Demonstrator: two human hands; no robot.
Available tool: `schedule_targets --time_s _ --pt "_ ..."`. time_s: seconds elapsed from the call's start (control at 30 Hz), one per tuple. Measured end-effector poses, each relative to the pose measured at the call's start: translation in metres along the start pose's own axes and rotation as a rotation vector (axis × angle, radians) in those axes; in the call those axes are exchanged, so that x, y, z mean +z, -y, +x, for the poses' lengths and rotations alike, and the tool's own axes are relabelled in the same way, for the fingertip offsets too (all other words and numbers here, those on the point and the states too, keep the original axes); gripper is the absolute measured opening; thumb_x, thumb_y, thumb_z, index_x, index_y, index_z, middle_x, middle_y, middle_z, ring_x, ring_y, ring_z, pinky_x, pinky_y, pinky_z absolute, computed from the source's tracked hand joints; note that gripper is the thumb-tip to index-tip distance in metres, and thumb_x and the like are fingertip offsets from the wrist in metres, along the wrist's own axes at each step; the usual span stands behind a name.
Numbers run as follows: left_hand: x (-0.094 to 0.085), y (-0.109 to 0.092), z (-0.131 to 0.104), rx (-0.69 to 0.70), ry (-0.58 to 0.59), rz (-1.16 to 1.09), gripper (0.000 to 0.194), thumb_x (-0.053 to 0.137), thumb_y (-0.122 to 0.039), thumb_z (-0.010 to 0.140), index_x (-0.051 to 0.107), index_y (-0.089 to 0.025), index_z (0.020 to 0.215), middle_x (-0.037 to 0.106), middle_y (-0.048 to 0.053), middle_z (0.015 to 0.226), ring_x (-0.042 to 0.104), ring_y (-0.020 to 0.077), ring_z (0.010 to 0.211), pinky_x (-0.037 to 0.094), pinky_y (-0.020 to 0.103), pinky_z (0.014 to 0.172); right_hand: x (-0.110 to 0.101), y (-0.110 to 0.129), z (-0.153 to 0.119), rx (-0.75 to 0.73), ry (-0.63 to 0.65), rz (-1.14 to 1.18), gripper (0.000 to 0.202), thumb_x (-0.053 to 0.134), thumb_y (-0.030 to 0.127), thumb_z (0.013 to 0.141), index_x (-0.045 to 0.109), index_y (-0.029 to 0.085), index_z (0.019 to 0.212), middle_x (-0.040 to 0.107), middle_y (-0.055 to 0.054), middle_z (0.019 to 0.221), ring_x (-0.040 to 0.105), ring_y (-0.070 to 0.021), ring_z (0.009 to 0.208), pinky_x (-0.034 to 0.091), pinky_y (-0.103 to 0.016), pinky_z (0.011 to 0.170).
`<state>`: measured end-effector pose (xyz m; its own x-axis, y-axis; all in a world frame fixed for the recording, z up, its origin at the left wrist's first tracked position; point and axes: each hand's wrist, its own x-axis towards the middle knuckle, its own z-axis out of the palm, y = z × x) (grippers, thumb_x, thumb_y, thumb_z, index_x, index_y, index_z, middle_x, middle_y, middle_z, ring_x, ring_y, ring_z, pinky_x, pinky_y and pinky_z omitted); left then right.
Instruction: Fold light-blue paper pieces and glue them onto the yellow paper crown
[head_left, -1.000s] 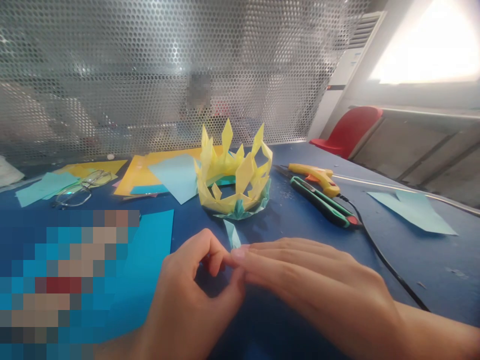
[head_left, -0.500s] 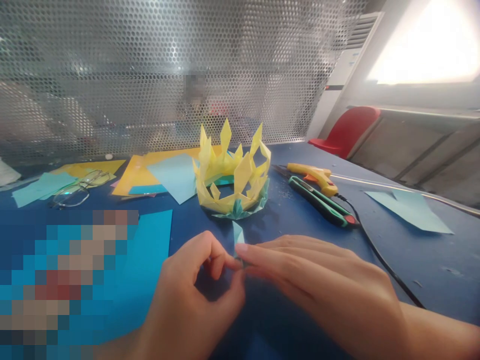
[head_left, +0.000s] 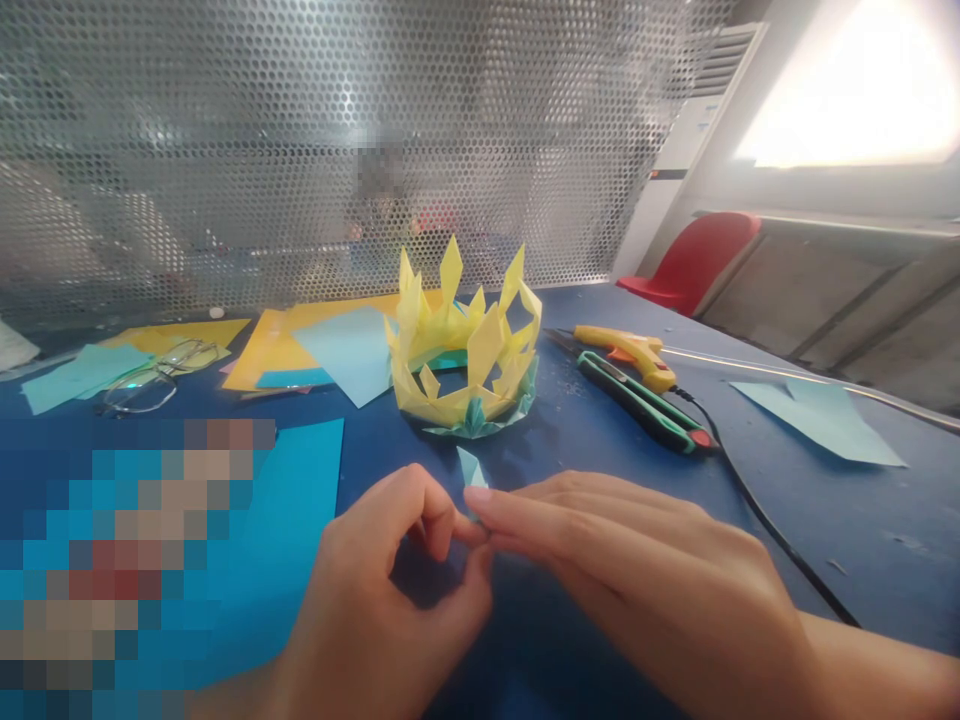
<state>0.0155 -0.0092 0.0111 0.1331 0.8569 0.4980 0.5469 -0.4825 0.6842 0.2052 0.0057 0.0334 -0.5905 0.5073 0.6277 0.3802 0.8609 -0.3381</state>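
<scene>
A small light-blue folded piece of paper (head_left: 470,467) sticks up between my fingertips, its lower part hidden by them. My left hand (head_left: 397,570) is curled, thumb and index finger pinching the paper's lower end. From the right, my right hand (head_left: 637,560) reaches in with its fingers held together, its fingertips pressed on the same paper and meeting the left ones. Just beyond the hands stands a yellow paper crown (head_left: 491,350) with pointed diamond shapes and a green pleated paper trim (head_left: 480,420) along its lower front.
Right of the crown lie a yellow glue gun (head_left: 630,350) with a black cord and a green-black utility knife (head_left: 645,405). A pale blue sheet (head_left: 821,425) is farther right. Left are a bright blue sheet (head_left: 300,530), orange papers (head_left: 262,350) and eyeglasses (head_left: 154,385). Perforated metal (head_left: 300,200) backs the table.
The upright tip of the folded paper has tilted slightly left. Both hands keep nearly the same place, with the fingertips shifted a little against each other.
</scene>
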Motion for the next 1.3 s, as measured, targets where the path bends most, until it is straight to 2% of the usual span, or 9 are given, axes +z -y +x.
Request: schedule_targets --time_s 0.23,0.43,0.57,0.7,0.87,0.97,1.1,1.2,1.3 --pt "-0.002 0.0 0.001 0.027 -0.02 0.003 0.025 0.064 -0.01 0.075 0.046 -0.027 0.075 0.057 -0.012 0.067 0.058 0.0063 0.06 0.049 0.016 0.059 0.0 -0.004 0.005 0.044 -0.002 0.017 0.029 0.059 0.005 0.088 0.069 0.019 0.11 0.075 0.002 0.087 0.069 -0.0091 0.071 0.055 -0.016 0.068" --pt "-0.002 -0.001 0.002 -0.012 0.003 -0.021 0.026 0.063 -0.011 0.078 0.043 -0.027 0.074 0.063 -0.013 0.07 0.065 0.0069 0.065 0.051 0.017 0.062 0.002 -0.007 0.01 0.139 -0.094 0.04 0.02 0.07 0.013 0.083 0.071 0.019 0.102 0.077 0.001 0.091 0.073 -0.0103 0.076 0.056 -0.012 0.076" --pt "-0.002 -0.001 0.002 0.005 0.003 0.0 0.025 0.062 -0.01 0.078 0.044 -0.027 0.075 0.06 -0.012 0.068 0.063 0.0077 0.063 0.05 0.018 0.06 0.003 -0.006 0.011 0.117 -0.071 0.061 0.019 0.065 0.009 0.086 0.071 0.02 0.1 0.075 0.004 0.082 0.069 -0.007 0.068 0.053 -0.01 0.07" --pt "-0.002 0.001 0.001 0.049 0.017 0.009 0.024 0.062 -0.009 0.076 0.047 -0.028 0.08 0.058 -0.011 0.072 0.06 0.0081 0.065 0.05 0.019 0.061 0.002 -0.006 0.008 0.037 0.007 0.094 0.027 0.056 0.001 0.088 0.066 0.02 0.104 0.071 0.001 0.082 0.065 -0.0094 0.072 0.053 -0.018 0.067" --pt "0.0 0.004 0.0 0.082 0.034 -0.053 0.031 0.063 -0.009 0.076 0.047 -0.03 0.093 0.059 -0.008 0.091 0.06 0.0098 0.088 0.05 0.02 0.08 0.002 -0.006 0.008 -0.018 0.005 0.163 0.026 0.049 -0.004 0.086 0.062 0.018 0.092 0.069 -0.002 0.081 0.065 -0.0109 0.077 0.054 -0.022 0.071" --pt "0.001 0.005 -0.001 0.059 0.025 -0.088 0.043 0.068 -0.013 0.074 0.045 -0.031 0.106 0.054 -0.004 0.115 0.053 0.0122 0.114 0.043 0.022 0.099 0.001 -0.008 0.011 0.087 -0.071 0.192 0.021 0.054 0.001 0.087 0.062 0.02 0.085 0.07 0.001 0.078 0.066 -0.0084 0.073 0.054 -0.018 0.07" --pt "0.0 0.007 -0.003 -0.031 0.135 -0.184 0.06 0.069 -0.018 0.077 0.039 -0.037 0.125 0.041 -0.002 0.14 0.039 0.0164 0.134 0.035 0.029 0.111 -0.004 -0.014 0.019 0.288 -0.15 0.369 0.014 0.064 0.011 0.085 0.064 0.023 0.078 0.07 0.004 0.074 0.067 -0.008 0.07 0.055 -0.016 0.068" --pt "0.0 0.006 -0.004 -0.093 0.206 -0.257 0.06 0.065 -0.021 0.082 0.037 -0.043 0.13 0.039 -0.005 0.146 0.038 0.0188 0.136 0.033 0.036 0.113 -0.005 -0.017 0.024 0.437 -0.197 0.588 0.014 0.071 0.016 0.08 0.065 0.023 0.07 0.069 0.004 0.068 0.067 -0.0099 0.066 0.056 -0.019 0.064" --pt "-0.002 0.004 -0.002 -0.246 0.26 -0.351 0.051 0.063 -0.027 0.084 0.042 -0.044 0.128 0.055 -0.003 0.13 0.053 0.0207 0.119 0.043 0.041 0.103 -0.003 -0.019 0.026 0.54 -0.168 0.806 0.014 0.078 0.021 0.075 0.067 0.021 0.066 0.07 0.002 0.065 0.067 -0.0108 0.063 0.056 -0.021 0.062"
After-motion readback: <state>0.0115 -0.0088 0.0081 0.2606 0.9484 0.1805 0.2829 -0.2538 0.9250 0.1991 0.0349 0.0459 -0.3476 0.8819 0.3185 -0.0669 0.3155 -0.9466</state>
